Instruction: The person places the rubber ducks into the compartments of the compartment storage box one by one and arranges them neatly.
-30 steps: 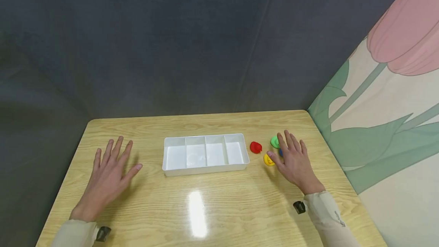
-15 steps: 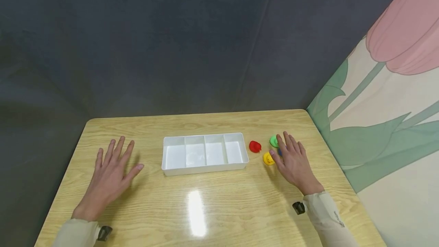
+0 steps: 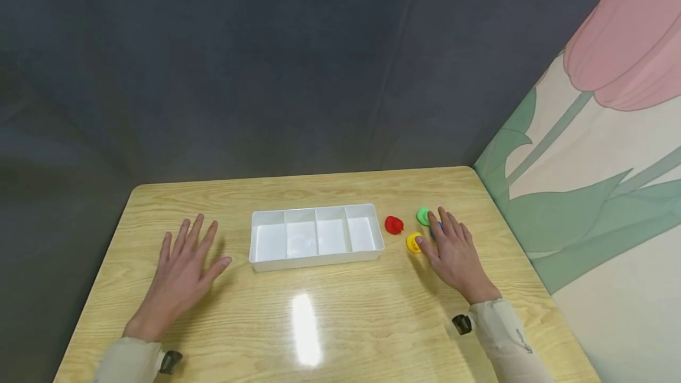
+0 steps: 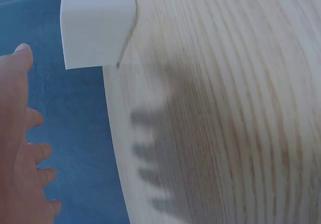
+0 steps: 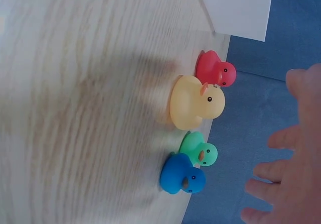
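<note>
My left hand [image 3: 183,270] hovers over the left part of the table with fingers spread, holding nothing. On the right, my right hand [image 3: 456,256] hangs with fingers straight above a group of rubber ducks, also holding nothing. The yellow duck [image 5: 190,103] lies by its thumb in the head view. Under the fingers the blue duck [image 5: 179,175] is mostly hidden from the head camera, while the right wrist view shows it whole. Behind it sits the green duck [image 3: 423,216]. Between that group and the white tray stands the red duck [image 3: 393,225].
A white tray [image 3: 316,264] with several compartments stands mid-table, its corner showing in both wrist views. The wooden table [image 3: 234,336] has a dark cloth [image 3: 266,75] behind it and a flower-patterned panel [image 3: 574,211] along its right side.
My left hand has drifted slightly to the right. The right hand has hardly moved over the ducks, and the whole head view has shifted a little.
</note>
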`<action>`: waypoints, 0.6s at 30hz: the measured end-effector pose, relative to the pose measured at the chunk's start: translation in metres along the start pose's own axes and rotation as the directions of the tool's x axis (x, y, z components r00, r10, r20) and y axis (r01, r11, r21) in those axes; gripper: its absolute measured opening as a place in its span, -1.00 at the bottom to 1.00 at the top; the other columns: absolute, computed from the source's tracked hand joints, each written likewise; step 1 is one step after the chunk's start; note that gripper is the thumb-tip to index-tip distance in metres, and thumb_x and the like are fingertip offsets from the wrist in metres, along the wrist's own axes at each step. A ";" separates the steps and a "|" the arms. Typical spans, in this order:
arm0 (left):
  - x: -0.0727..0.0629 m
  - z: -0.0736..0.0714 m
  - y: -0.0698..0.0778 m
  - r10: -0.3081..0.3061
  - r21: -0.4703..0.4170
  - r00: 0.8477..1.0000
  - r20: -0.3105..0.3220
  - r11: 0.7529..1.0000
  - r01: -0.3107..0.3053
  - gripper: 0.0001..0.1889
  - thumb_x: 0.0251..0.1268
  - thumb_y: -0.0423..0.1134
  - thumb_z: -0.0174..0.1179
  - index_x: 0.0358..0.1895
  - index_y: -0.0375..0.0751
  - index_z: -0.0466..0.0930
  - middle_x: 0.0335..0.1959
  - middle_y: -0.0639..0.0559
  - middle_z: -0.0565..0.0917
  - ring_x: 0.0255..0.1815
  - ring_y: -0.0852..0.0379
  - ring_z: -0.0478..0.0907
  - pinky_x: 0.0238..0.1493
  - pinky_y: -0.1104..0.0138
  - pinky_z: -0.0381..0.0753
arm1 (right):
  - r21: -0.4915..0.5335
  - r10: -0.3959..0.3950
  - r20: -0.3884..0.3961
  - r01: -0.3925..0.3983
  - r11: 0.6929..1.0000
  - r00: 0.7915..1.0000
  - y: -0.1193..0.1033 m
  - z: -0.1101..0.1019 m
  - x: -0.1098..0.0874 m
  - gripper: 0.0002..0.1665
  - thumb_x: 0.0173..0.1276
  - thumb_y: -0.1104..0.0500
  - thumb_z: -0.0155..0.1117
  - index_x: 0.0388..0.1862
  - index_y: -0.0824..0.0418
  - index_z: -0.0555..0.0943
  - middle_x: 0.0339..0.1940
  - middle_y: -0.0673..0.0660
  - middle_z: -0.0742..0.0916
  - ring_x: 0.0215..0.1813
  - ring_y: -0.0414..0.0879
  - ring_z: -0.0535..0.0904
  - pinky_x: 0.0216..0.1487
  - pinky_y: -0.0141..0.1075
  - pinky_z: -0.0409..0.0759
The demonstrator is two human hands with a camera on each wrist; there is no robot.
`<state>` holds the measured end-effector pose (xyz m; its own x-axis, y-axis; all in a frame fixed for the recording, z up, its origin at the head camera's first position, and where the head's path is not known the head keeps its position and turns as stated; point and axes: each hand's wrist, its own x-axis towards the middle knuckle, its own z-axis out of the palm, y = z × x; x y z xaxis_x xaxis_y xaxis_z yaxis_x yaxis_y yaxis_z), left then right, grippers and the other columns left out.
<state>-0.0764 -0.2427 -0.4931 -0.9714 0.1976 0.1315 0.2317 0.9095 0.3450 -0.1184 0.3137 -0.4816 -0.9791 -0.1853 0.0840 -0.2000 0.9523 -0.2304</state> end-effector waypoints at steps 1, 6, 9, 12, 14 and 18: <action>0.000 0.001 0.000 0.000 -0.001 1.000 0.001 1.000 0.000 -0.15 0.66 0.24 0.00 0.77 -0.12 -0.03 0.80 -0.31 -0.14 0.82 -0.39 -0.28 0.75 -0.31 -0.49 | -0.003 0.002 0.003 -0.002 1.000 1.000 0.000 0.000 -0.001 -0.11 0.69 -0.20 0.05 0.69 0.37 0.21 0.75 0.49 0.18 0.73 0.46 0.08 0.68 0.41 0.05; 0.000 0.002 0.003 0.003 0.001 1.000 -0.001 1.000 -0.003 -0.15 0.65 0.25 0.01 0.76 -0.13 0.00 0.80 -0.32 -0.12 0.81 -0.40 -0.23 0.74 -0.35 -0.43 | -0.003 0.003 0.004 -0.003 1.000 1.000 0.000 0.000 -0.004 -0.10 0.67 -0.19 0.10 0.69 0.38 0.22 0.74 0.50 0.20 0.72 0.46 0.10 0.67 0.40 0.08; 0.001 0.004 0.006 0.005 -0.001 1.000 0.003 1.000 -0.005 -0.14 0.65 0.25 0.02 0.76 -0.14 0.01 0.80 -0.32 -0.11 0.81 -0.41 -0.21 0.74 -0.36 -0.41 | -0.004 -0.016 -0.025 0.015 1.000 1.000 0.000 0.001 -0.006 -0.08 0.61 -0.17 0.22 0.66 0.39 0.26 0.71 0.51 0.25 0.70 0.47 0.16 0.63 0.40 0.17; 0.000 0.006 0.007 0.008 -0.004 1.000 0.004 1.000 -0.008 -0.14 0.64 0.25 0.02 0.76 -0.14 0.01 0.79 -0.34 -0.08 0.81 -0.42 -0.20 0.73 -0.37 -0.39 | -0.009 -0.041 -0.069 0.041 0.999 0.997 0.000 0.003 -0.007 -0.07 0.53 -0.13 0.35 0.63 0.40 0.31 0.66 0.52 0.33 0.64 0.47 0.25 0.56 0.42 0.29; 0.000 0.007 0.008 0.009 -0.007 1.000 -0.001 1.000 -0.009 -0.14 0.64 0.24 0.03 0.76 -0.15 0.02 0.79 -0.35 -0.06 0.81 -0.42 -0.20 0.73 -0.37 -0.38 | -0.008 -0.057 -0.099 0.056 0.998 0.993 0.000 0.004 -0.007 -0.07 0.49 -0.11 0.40 0.60 0.41 0.35 0.63 0.52 0.38 0.60 0.48 0.31 0.51 0.43 0.35; -0.001 0.009 0.011 0.009 -0.011 1.000 0.005 1.000 -0.008 -0.14 0.64 0.24 0.03 0.76 -0.15 0.00 0.80 -0.33 -0.11 0.81 -0.41 -0.22 0.74 -0.35 -0.43 | 0.007 -0.072 -0.127 0.074 0.997 0.989 0.000 0.005 -0.008 -0.10 0.45 -0.06 0.45 0.56 0.41 0.39 0.57 0.52 0.45 0.52 0.49 0.41 0.41 0.45 0.44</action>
<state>-0.0739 -0.2296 -0.4981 -0.9696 0.2072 0.1297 0.2406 0.9037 0.3543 -0.1108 0.3139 -0.4875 -0.9493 -0.2211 0.2233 -0.2718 0.9345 -0.2300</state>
